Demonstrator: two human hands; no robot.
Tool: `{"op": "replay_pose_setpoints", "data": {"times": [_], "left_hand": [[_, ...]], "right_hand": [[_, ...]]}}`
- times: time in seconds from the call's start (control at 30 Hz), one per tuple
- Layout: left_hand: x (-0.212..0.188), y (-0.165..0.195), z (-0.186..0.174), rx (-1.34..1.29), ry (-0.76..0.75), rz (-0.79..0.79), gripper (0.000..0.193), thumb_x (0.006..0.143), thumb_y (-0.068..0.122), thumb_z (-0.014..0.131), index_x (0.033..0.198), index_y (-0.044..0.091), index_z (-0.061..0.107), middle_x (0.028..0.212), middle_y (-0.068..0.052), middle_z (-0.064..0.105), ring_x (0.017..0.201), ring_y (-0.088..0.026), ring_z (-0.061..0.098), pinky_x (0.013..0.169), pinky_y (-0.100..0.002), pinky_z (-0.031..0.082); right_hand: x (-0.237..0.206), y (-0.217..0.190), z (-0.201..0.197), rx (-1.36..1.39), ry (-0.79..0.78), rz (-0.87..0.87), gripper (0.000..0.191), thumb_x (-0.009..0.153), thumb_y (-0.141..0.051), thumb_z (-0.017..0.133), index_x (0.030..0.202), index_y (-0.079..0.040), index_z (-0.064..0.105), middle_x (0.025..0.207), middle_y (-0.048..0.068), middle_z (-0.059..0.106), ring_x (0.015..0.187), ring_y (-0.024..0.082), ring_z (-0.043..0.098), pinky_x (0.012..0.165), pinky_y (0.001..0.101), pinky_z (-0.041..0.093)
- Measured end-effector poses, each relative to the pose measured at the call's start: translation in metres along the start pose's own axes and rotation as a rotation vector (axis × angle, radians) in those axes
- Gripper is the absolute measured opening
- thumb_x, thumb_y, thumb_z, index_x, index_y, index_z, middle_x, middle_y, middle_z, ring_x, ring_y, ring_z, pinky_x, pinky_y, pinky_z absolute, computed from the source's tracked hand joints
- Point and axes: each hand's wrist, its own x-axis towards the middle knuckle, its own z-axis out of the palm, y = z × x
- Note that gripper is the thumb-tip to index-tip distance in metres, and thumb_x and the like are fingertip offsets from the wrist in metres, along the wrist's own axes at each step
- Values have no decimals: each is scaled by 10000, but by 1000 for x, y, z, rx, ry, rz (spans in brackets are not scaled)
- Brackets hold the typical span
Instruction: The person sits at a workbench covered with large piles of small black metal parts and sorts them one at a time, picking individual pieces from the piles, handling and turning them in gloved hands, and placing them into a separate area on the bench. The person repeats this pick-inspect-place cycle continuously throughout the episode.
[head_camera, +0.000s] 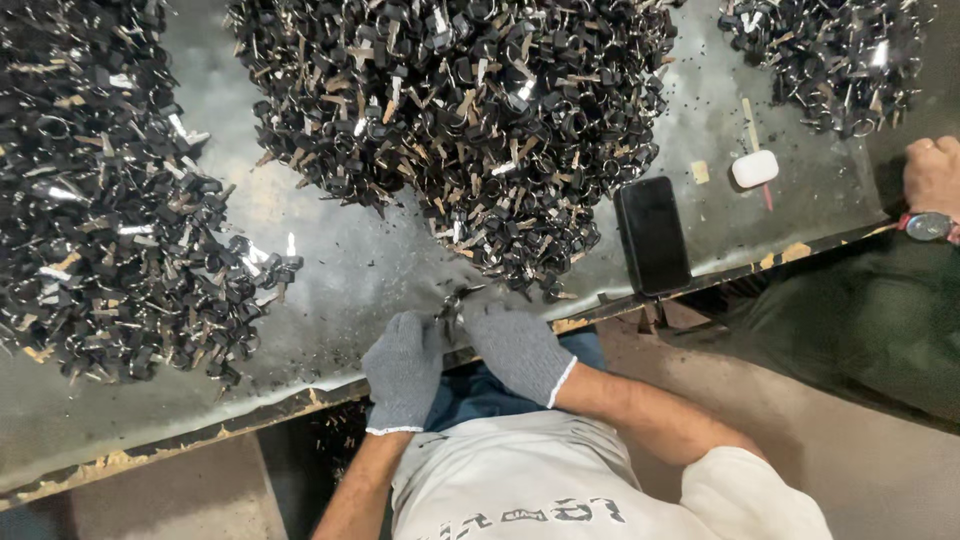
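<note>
- A small dark metal piece (452, 300), much like a key with a black head, sits at the near edge of the desk (350, 270), pinched between two gloved hands.
- The left hand (405, 368), in a grey knit glove, is curled with its fingertips closed on the piece from the left.
- The right hand (520, 350), gloved the same, is folded over it from the right, fingers drawn in tight; the two hands touch each other.
- Just beyond them, a big middle heap (460, 110) of the same black-headed pieces spreads toward the far side.
- A second heap (100, 190) fills the left of the desk, and a smaller one (830, 55) lies at the far right.
- A black phone (652, 235) lies face up near the desk's edge, right of the hands.
- Beyond it sits a small white case (755, 168).
- At the far right edge, another person's hand (932, 172) with a wristwatch (928, 226) rests by the desk.
</note>
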Motion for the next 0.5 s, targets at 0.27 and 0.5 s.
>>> {"op": "replay_pose_setpoints", "data": {"times": [0.27,0.5], "left_hand": [[-14,-9,15,-16,4,58,114,837,126,707,841,100,595,768,-114,608,665,-357,639,579,-495,491],[-16,-27,13,-22,33,52,171,873,160,723,818,105,571,745,-121,594,644,-372,629,572,-507,486]], "right_hand": [[14,-1,7,309,-218,31,177,1010,-208,580,1085,-48,589,824,166,714,753,343,741,656,474,572],[20,-22,6,34,-116,41,240,946,-198,588,1050,19,579,872,238,700,749,387,728,603,469,581]]}}
